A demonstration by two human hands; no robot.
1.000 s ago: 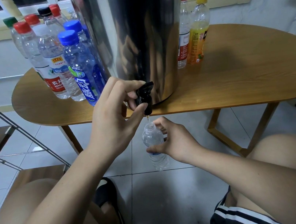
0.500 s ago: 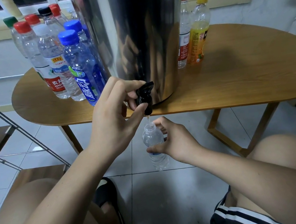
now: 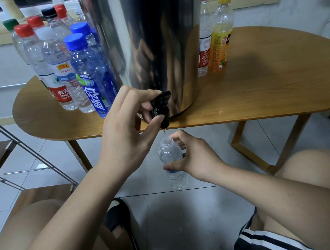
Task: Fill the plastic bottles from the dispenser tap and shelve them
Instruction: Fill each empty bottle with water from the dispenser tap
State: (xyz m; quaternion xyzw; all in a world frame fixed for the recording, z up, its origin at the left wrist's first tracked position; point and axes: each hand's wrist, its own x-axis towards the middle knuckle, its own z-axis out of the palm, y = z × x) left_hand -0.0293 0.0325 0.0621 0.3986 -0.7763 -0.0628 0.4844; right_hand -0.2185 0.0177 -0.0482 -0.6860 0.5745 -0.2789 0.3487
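Filling was under way, shelving not yet done.
The left hand (image 3: 123, 135) pinched the tap (image 3: 160, 109); the right hand (image 3: 195, 159) clasped the uncapped bottle (image 3: 171, 156) beneath.

The dispenser (image 3: 147, 41) is polished, mirror-glossy metal. The table (image 3: 272, 87) is matt grained wood (bottle (image 3: 170, 156): clear ribbed plastic).

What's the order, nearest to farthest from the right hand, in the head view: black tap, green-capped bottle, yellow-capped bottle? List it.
1. Black tap, just above the right hand holding the clear bottle.
2. Yellow-capped bottle, on the table right of the dispenser.
3. Green-capped bottle, far back left.
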